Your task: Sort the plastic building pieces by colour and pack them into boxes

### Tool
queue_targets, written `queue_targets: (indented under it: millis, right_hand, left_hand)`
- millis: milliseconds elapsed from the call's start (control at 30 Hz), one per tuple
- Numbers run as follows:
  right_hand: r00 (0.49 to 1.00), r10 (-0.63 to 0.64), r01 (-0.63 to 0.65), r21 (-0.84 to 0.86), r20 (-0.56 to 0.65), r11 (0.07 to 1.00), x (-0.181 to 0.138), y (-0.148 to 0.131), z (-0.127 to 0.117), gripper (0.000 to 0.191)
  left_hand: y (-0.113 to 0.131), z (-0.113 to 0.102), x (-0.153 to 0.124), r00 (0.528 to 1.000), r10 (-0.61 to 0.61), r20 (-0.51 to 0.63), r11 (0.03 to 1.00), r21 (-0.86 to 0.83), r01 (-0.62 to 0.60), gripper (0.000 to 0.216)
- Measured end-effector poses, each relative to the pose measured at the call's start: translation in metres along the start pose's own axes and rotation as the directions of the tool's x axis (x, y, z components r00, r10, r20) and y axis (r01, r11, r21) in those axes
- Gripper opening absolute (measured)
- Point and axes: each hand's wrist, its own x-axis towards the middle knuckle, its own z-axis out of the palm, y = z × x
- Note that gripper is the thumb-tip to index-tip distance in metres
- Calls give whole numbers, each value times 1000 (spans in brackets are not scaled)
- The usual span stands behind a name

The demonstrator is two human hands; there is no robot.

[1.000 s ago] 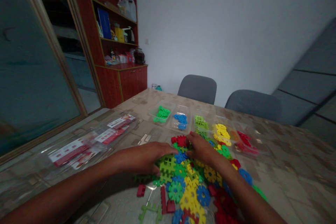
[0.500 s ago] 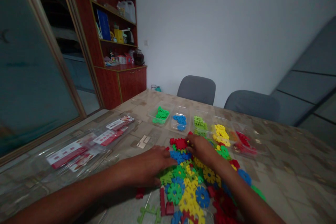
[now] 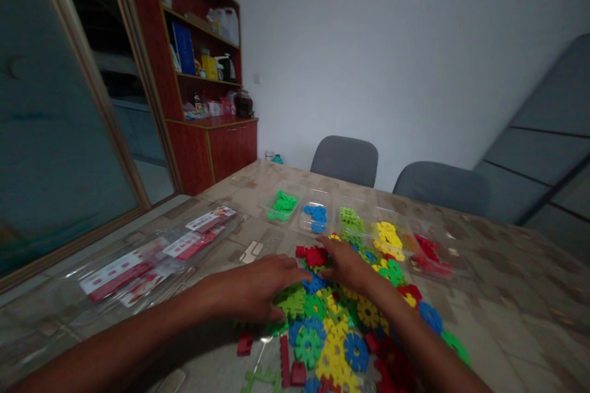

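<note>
A loose pile of plastic building pieces, with yellow gears, green gears and blue gears, spreads over the table between my forearms. My left hand lies over the pile's left side, fingers stretched out and thumb apart, beside light green pieces. At the far end of the pile my right hand reaches in, its fingers and thumb apart around the right side of a red piece. Blue pieces lie between the two hands. My right forearm covers part of the pile.
Behind the pile stands a row of clear tubs holding green, blue, light green, yellow and red pieces. Clear plastic packs with labels lie at left. Grey chairs stand beyond the table.
My right hand has shifted slightly left, its thumb now lower and away from the index finger. The left hand has moved slightly, staying over the pile's left side.
</note>
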Motion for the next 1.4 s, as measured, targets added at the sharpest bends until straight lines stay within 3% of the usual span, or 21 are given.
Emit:
queue_targets:
  millis: [300,533,700,767,1200,1400]
  right_hand:
    - [999,-30,29,70,15,997,-18,3,-15,84]
    - [995,-66,61,75,74,995,-52,14,-36,49]
    - [982,-68,43,140,178,989,-62,10,-23,85]
    - [976,-57,31,125,208,992,-63,7,-18,89]
    - [965,-168,166,28,200,986,-59,3,-9,68]
    - [972,-194,188,63,134,980,-66,4,-20,62]
  left_hand:
    - [-7,-6,-3,998,8,-55,999,-35,-10,71]
    - [-19,-9,-5,992,-7,-125,1000,-17,5,70]
    - [-18,-10,-3,993,-12,-118,1000,-18,10,67]
    - [-17,-10,-3,994,-16,-110,1000,-19,14,66]
    - [-20,-5,3,986,-12,-168,999,-44,5,70]
    - [-8,-29,33,974,21,-224,1000,13,-18,70]
